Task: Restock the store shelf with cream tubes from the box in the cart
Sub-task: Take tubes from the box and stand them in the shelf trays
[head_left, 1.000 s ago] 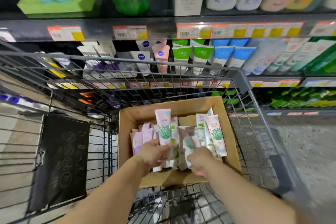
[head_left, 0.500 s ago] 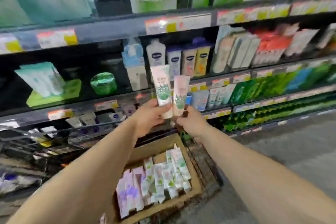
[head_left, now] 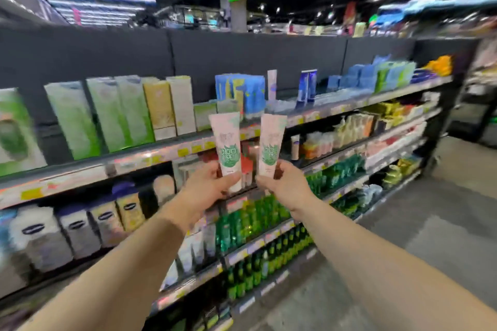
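Two pink cream tubes with green labels were held upright, side by side and slightly apart, in front of the store shelf [head_left: 166, 152]. The left tube [head_left: 227, 146] was gripped near its lower end by the left hand [head_left: 208, 187], whose fingers [head_left: 233, 177] were clenched around it. The right tube [head_left: 270, 144] was gripped in the same way by the right hand [head_left: 282, 185], the fingers [head_left: 265, 181] being closed on its lower part. Both arms were stretched forward from the near edge of the view. The tubes were raised to the level of the upper shelf boards, before a row of price tags [head_left: 197, 148]. Tall green and white boxes [head_left: 107, 115] were stood on the top board to the left, and blue packs [head_left: 242, 94] just behind the tubes. Green bottles [head_left: 242, 223] were lined up on the lower boards. Grey floor [head_left: 430, 223] was seen at the right. The picture was blurred, so the print on the labels could not be read.
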### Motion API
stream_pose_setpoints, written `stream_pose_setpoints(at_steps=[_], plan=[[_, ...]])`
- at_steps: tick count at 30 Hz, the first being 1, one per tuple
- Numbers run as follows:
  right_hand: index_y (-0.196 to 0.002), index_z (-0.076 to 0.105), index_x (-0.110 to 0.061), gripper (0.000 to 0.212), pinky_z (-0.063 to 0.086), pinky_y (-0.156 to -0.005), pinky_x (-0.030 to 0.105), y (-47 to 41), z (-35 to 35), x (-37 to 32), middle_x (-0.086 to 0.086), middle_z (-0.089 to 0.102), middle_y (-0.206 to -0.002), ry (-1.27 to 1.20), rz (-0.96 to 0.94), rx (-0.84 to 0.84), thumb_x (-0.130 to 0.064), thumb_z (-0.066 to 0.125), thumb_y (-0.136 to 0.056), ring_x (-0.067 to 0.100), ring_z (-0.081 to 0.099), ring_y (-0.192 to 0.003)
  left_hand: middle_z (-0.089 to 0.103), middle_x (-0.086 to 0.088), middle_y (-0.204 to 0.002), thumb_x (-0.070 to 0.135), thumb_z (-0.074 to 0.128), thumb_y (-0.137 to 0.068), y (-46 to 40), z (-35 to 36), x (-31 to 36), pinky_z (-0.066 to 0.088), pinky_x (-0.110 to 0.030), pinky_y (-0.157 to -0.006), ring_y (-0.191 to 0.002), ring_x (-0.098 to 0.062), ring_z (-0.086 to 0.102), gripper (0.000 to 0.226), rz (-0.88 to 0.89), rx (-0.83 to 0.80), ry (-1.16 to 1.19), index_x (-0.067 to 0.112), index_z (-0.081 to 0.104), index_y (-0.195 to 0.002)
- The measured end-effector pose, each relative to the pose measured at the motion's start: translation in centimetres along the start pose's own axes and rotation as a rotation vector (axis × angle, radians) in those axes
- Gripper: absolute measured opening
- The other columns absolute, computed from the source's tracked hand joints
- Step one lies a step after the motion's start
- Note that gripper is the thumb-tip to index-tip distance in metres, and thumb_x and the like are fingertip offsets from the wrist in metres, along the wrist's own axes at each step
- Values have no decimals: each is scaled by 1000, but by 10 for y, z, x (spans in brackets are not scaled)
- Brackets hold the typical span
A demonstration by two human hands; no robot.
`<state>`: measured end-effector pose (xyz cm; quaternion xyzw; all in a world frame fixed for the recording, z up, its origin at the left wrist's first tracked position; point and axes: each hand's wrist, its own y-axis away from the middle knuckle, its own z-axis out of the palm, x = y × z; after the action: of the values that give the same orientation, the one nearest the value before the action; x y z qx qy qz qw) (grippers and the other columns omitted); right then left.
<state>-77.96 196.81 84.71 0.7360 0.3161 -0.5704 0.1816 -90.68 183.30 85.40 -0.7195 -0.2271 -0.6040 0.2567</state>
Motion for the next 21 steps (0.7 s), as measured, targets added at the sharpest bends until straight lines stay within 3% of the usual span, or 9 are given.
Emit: stream_pose_setpoints(at_steps=[4, 8, 11, 13, 16, 21], plan=[[-112, 62, -12, 33, 51, -85, 31, -41, -132, 1, -1, 69, -111, 78, -62, 77, -19, 76, -83, 17, 64, -96, 72, 9, -90, 7, 66, -90, -64, 108, 38, 48, -14, -58, -68, 2, 65, 16, 110, 2, 36, 22, 64, -95], [-109, 57, -22, 28, 47, -84, 33, -74, -227, 10, -5, 67, -108, 20, -71, 140, -20, 74, -86, 16, 61, -93, 73, 1, -103, 7, 66, -90, -121, 185, 60, 47, -15, -62, -79, -4, 66, 21, 145, -33, 44, 17, 66, -107], [-121, 59, -20, 40, 49, -89, 37, -110, -275, 30, -1, 67, -117, 34, -59, 183, -27, 75, -85, 19, 62, -102, 71, 4, -95, 4, 66, -90, -167, 228, 69, 44, -7, -53, -63, 9, 62, 18, 168, -25, 51, 16, 64, -103], [-122, 59, -22, 43, 50, -95, 42, -135, -299, 44, -2, 67, -116, 45, -46, 219, -30, 76, -83, 20, 62, -104, 71, 2, -90, 6, 67, -89, -200, 252, 70, 44, -9, -53, -59, 8, 60, 13, 177, -26, 40, 16, 64, -97], [-121, 62, -26, 42, 51, -94, 40, -178, -330, 66, -7, 68, -112, 79, -45, 259, -30, 76, -82, 15, 64, -102, 73, 3, -101, 16, 72, -87, -256, 283, 64, 49, -26, -73, -84, -5, 66, 15, 188, -18, 29, 22, 65, -99], [-121, 63, -23, 39, 49, -86, 32, -276, -386, 91, -5, 68, -111, 108, -77, 294, -24, 75, -84, 14, 63, -99, 70, 9, -103, 20, 69, -89, -367, 342, 56, 45, -20, -67, -90, -3, 64, 21, 208, -19, 28, 19, 62, -109]])
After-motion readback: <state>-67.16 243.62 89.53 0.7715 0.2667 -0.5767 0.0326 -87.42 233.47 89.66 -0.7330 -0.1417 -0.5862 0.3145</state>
